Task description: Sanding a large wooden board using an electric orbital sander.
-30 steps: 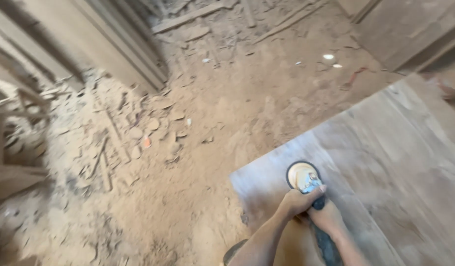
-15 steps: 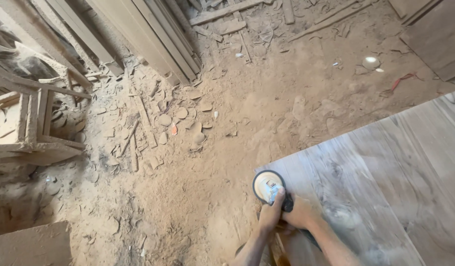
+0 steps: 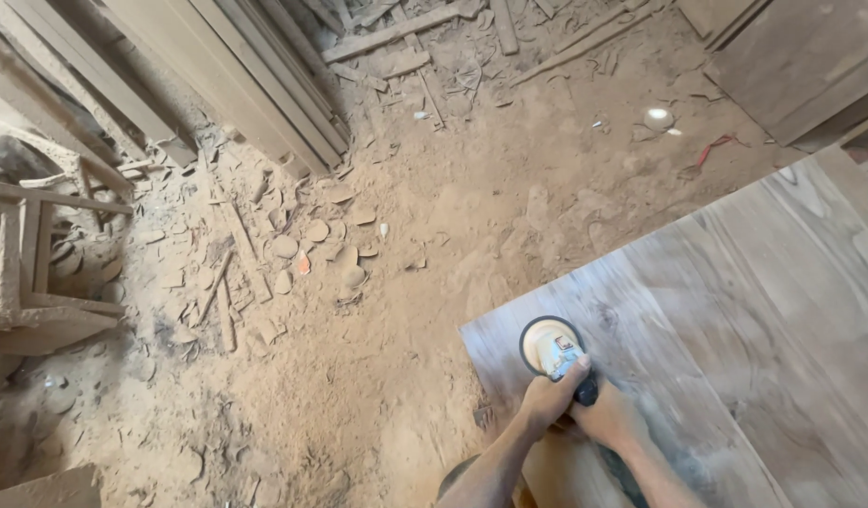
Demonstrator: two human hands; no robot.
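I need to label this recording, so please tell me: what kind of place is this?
Most likely a woodworking shop: both hands hold a disc sander on a large wooden panel, planks lean nearby, and sawdust covers the floor.

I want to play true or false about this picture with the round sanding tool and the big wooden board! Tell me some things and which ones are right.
1. Both hands grip the sanding tool. True: the left hand and the right hand are both on it.
2. The tool sits in the middle of the wooden board. False: it is near the board's corner, close to the edge.
3. The floor is covered in sawdust and wood scraps. True.
4. The tool's disc is square. False: it is round, with a dark rim.
5. Long planks lean at the upper left. True.
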